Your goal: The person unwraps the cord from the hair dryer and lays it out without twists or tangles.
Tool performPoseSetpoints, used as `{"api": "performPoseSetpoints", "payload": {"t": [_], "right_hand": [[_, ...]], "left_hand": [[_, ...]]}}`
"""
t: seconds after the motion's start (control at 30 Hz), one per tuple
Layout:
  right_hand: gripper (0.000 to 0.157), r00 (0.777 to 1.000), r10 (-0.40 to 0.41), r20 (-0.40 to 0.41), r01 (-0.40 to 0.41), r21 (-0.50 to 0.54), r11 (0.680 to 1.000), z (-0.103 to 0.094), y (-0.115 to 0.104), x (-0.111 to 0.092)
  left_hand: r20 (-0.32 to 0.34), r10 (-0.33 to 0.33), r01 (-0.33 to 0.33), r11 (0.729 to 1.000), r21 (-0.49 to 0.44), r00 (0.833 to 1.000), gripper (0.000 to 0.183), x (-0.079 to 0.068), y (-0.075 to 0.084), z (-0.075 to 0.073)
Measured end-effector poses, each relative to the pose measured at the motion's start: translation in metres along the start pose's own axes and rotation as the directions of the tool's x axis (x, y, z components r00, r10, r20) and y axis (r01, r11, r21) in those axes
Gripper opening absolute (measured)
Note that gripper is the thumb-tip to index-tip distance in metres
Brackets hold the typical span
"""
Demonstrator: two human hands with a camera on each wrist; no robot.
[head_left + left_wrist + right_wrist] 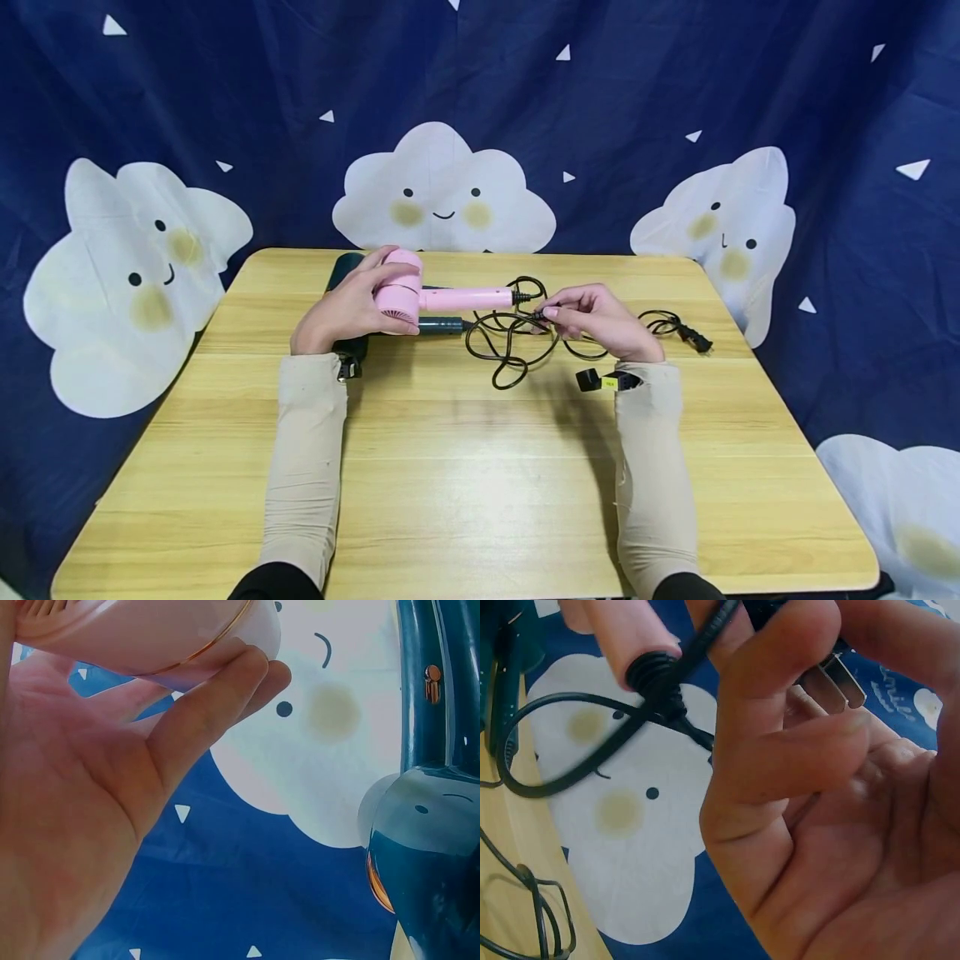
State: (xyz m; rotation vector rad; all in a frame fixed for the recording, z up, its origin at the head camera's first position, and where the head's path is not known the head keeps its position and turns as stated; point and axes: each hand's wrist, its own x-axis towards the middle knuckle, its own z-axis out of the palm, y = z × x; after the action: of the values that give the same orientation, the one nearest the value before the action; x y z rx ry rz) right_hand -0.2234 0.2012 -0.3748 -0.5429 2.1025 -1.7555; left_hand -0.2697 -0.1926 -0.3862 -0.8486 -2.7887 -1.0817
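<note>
My left hand [348, 304] grips the head of a pink hair dryer [467, 298], fingers over the top and thumb below. Its handle points right, held above the table. In my right hand [600, 321] is a black plug with two flat metal prongs [840, 686], pinched between thumb and fingers. A black cord [577, 761] loops from the pink handle's ribbed end toward that hand. Behind and below the pink dryer lies a dark green hair dryer [441, 326], partly hidden by my left hand; the left wrist view shows its glossy body [435, 862].
Tangled black cord [510, 364] lies on the wooden table [480, 475] between the hands. Another black plug [695, 338] rests on the table at the right. A blue curtain [480, 75] with clouds hangs behind the table's back edge.
</note>
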Motion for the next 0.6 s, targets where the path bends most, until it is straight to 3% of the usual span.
{"api": "performPoseSetpoints", "payload": {"t": [0.33, 0.6], "right_hand": [[0.028, 0.998, 0.062, 0.023, -0.063, 0.006, 0.998, -0.004, 0.015, 0.007], [0.032, 0.993, 0.120, -0.012, -0.120, 0.023, 0.993, -0.006, 0.025, 0.012]], "left_hand": [[-0.018, 0.023, -0.023, 1.000, -0.010, 1.000, 0.088, -0.001, 0.000, -0.001], [-0.027, 0.033, -0.033, 0.999, -0.002, 0.999, 0.088, -0.002, 0.002, -0.003]]}}
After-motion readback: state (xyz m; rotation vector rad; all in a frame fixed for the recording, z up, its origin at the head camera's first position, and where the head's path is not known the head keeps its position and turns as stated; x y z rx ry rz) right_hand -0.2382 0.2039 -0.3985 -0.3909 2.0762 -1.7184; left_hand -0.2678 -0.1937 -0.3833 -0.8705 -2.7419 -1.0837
